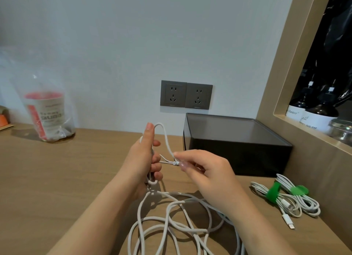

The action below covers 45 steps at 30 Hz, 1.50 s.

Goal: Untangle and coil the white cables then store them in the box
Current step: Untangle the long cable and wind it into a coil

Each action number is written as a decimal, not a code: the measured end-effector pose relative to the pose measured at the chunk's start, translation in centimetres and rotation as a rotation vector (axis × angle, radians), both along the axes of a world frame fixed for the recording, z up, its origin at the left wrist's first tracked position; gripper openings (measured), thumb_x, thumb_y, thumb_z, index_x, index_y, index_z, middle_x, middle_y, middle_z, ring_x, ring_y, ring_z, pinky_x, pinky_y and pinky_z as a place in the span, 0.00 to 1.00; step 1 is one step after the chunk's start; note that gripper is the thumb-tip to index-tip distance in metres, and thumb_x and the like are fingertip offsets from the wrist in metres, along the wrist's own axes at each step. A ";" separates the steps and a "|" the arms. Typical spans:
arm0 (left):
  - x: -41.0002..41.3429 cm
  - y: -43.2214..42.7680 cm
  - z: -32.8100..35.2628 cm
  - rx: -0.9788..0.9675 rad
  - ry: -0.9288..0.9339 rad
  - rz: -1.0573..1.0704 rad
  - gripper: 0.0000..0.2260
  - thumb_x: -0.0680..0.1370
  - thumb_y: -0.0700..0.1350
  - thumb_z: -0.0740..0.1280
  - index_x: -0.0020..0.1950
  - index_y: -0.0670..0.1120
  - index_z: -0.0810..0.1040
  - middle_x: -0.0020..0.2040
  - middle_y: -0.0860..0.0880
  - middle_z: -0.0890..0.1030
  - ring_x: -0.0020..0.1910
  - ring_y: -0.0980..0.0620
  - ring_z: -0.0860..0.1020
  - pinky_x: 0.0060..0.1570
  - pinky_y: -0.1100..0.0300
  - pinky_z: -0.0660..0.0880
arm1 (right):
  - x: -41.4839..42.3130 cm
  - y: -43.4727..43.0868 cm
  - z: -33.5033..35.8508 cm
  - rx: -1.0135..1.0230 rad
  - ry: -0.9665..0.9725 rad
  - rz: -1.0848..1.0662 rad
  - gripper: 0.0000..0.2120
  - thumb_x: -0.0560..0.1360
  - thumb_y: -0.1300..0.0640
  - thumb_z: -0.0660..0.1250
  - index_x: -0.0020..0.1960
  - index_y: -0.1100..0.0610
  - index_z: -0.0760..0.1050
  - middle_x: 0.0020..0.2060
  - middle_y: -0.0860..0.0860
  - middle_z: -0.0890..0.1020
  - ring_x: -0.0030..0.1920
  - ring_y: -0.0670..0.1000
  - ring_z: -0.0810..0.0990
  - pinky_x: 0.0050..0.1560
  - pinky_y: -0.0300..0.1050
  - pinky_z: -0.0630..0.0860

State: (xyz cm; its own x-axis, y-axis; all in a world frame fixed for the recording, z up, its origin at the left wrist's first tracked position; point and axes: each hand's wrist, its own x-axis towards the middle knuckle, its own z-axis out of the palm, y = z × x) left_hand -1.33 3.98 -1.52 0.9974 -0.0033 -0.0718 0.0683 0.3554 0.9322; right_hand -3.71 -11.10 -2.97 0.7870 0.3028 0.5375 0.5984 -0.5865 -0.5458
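Note:
My left hand (145, 159) is closed around several loops of a white cable (167, 140), with one loop arching over the upright thumb. My right hand (205, 170) pinches the same cable between thumb and forefinger, right beside a small white strap with a button (174, 162). The rest of the cable lies in loose tangled loops (177, 222) on the wooden desk below both hands. A dark box (238, 153) with its lid on stands behind my right hand. Two coiled white cables tied with green straps (285, 197) lie to the right.
A plastic bag holding a red-and-white cup (46, 111) stands at the back left. Two grey wall sockets (185, 95) sit above the desk. A wooden shelf frame (285, 83) with dark bottles (314, 111) bounds the right side.

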 end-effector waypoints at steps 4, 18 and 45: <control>-0.2 0.0 0.0 0.046 -0.100 0.041 0.31 0.53 0.67 0.67 0.45 0.46 0.69 0.25 0.51 0.62 0.20 0.57 0.60 0.19 0.67 0.61 | 0.1 1.0 -0.8 -0.140 -0.125 0.003 0.13 0.76 0.51 0.60 0.58 0.44 0.77 0.46 0.40 0.82 0.48 0.42 0.78 0.47 0.43 0.79; 1.2 0.1 -0.7 -0.201 -0.114 0.178 0.11 0.77 0.38 0.62 0.38 0.47 0.62 0.25 0.52 0.60 0.18 0.57 0.59 0.18 0.67 0.62 | -0.6 1.8 -0.4 -0.305 -0.173 0.093 0.15 0.74 0.48 0.59 0.55 0.46 0.80 0.42 0.42 0.84 0.38 0.46 0.77 0.38 0.44 0.77; 1.4 3.0 -0.6 -0.977 0.022 -0.170 0.13 0.77 0.53 0.63 0.39 0.45 0.74 0.20 0.54 0.63 0.15 0.58 0.62 0.16 0.70 0.63 | 0.6 -1.2 0.8 -0.145 0.248 -0.320 0.35 0.54 0.24 0.51 0.34 0.54 0.75 0.27 0.49 0.74 0.33 0.50 0.76 0.37 0.47 0.76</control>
State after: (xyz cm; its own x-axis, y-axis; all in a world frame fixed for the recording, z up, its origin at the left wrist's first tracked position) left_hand 0.04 7.00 -2.10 0.9766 -0.2142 0.0200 0.2038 0.9510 0.2325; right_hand -3.12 -12.29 -2.16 0.9536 0.0811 0.2900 0.2351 -0.8023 -0.5487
